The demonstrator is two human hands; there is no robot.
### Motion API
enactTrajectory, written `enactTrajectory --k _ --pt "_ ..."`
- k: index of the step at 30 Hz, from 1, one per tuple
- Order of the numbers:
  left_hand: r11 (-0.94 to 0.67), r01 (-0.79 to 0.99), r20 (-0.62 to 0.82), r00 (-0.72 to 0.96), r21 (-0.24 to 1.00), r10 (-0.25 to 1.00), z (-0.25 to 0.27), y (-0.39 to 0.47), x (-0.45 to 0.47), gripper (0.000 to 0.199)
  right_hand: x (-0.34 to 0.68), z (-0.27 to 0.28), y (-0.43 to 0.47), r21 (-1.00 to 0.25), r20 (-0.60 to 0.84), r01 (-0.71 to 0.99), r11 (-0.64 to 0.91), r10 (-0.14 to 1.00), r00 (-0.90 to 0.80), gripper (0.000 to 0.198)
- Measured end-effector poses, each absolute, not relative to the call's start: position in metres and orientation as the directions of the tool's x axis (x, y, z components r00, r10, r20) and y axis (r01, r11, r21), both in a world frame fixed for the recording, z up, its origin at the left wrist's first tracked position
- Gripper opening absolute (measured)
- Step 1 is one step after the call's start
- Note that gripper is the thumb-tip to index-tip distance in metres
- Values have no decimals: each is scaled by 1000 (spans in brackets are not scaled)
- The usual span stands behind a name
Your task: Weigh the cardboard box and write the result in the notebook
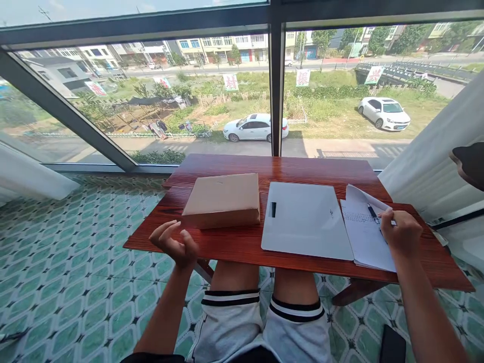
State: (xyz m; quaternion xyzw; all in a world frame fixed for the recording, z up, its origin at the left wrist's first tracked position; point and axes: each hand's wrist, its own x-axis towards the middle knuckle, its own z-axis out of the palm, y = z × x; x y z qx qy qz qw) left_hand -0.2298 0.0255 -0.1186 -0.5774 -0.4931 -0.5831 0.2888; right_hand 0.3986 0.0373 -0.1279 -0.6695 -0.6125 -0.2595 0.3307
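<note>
1. One silver slab (304, 227) lies flat on one red-brown table (321, 169).
2. Left of the slab sits one cardboard box (225, 195), narrowly apart from it.
3. Right of the slab lies one notebook (365, 247), with one pen (372, 213) (dark, slanting) over its page.
4. Left of the slab, near the box, the left grip (176, 245) is empty, fingers spread.
5. Right of the slab, the right grip (403, 229) curls at the pen; whether it clasps it, I cannot tell.
</note>
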Motion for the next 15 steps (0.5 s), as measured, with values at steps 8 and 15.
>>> enactTrajectory --k 8,15 --pt "-392 616 729 -540 683 421 -114 41 -227 42 368 -88 34 276 784 942 189 524 -334 28" --pt "-393 418 573 -621 819 535 -106 53 -218 52 215 -48 33 -294 686 890 348 725 -57 26"
